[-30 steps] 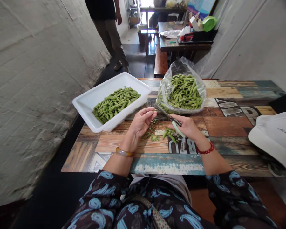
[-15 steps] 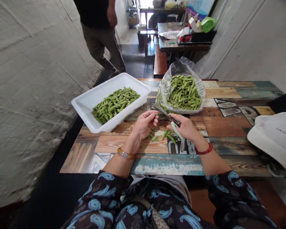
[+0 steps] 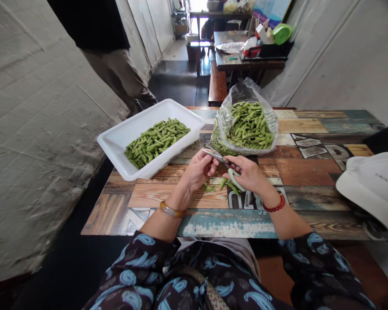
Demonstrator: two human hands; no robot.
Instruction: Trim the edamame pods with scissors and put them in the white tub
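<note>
My left hand (image 3: 197,170) is closed in a pinch at the table's middle, holding a green soybean pod mostly hidden by the fingers. Scissors (image 3: 236,180) with pale green handles are gripped in my right hand (image 3: 251,173). Their metal blades lie across the left fingertips, looking nearly closed. Below the hands, a few loose pods (image 3: 233,187) and small green trimmings (image 3: 208,188) rest on the tabletop. A white plastic tub (image 3: 116,144) with many pods stands at the left. Beyond my right hand, a clear plastic bag (image 3: 269,107) is full of pods.
The patchwork wood-pattern table (image 3: 213,224) extends to the right, where a white cap (image 3: 371,181) lies. A person (image 3: 113,64) stands beyond the tub near the left wall. Farther back are a bench (image 3: 217,84) and another table (image 3: 226,41) with items on it.
The scissors' blades have come over to the left fingertips, and my right hand has turned slightly with them. The person in the background has moved left and closer.
</note>
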